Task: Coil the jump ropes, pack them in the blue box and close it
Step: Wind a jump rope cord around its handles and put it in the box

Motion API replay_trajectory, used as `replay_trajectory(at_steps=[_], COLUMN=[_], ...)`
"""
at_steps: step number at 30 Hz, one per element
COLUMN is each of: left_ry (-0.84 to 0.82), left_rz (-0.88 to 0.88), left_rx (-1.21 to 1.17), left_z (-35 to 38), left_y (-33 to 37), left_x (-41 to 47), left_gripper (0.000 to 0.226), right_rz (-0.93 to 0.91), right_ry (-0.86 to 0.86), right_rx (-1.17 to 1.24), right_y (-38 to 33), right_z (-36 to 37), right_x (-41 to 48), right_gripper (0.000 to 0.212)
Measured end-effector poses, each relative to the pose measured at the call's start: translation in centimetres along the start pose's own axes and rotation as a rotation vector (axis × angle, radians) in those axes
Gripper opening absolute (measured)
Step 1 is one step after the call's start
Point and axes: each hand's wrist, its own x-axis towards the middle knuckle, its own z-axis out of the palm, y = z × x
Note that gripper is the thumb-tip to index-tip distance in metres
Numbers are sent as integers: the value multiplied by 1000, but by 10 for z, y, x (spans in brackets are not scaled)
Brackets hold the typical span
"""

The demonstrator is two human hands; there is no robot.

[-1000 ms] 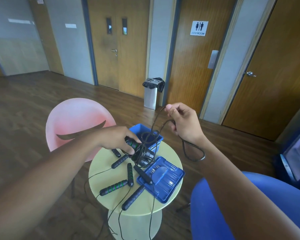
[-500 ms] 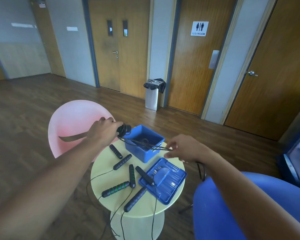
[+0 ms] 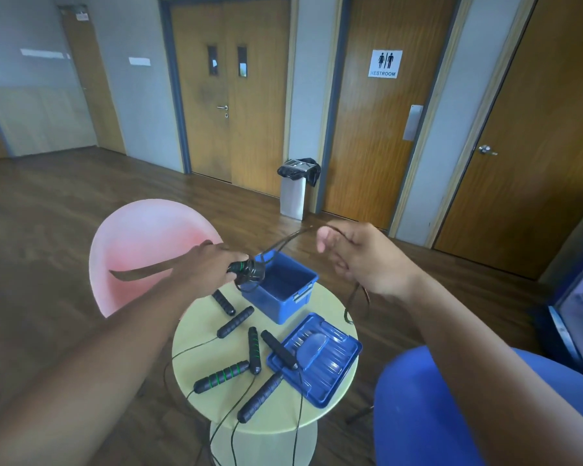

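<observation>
Head view: left hand clenched round the coiled jump rope, just beyond its fingers the blue box. Right hand grasps the cord running between the fists. Cord likely light, springy, slick; grip the foam handles.

Blue box & lid; blk handles w/ green rings; pale yellow table; pink chair.

Soft, even indoor light, faint shadows, wide-angle bending at edges, hands slightly motion-blurred
</observation>
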Motion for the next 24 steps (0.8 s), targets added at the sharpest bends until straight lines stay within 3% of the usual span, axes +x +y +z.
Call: replay_trajectory(at_steps=[3, 10, 13, 19, 24], left_ry=[-143, -469, -573, -741, -797], left_rz=[51, 140, 165, 209, 167], left_rx=[-277, -536, -713, -940, -1123], left_z=[-9, -41, -45, -53, -58], left_y=[9, 37, 40, 36, 35], left_x=[-1, -17, -17, -24, -32], left_gripper=[48, 38, 33, 44, 39], right_rz=[-59, -11, 5, 144, 208], right_ry=[202, 538, 607, 608, 637], right_rx=[33, 144, 183, -1, -47], right_y=[2, 9, 19, 50, 66], right_z=[0, -5, -3, -3, -4], right_x=[14, 41, 45, 44, 41], right_gripper=[37, 36, 34, 35, 37])
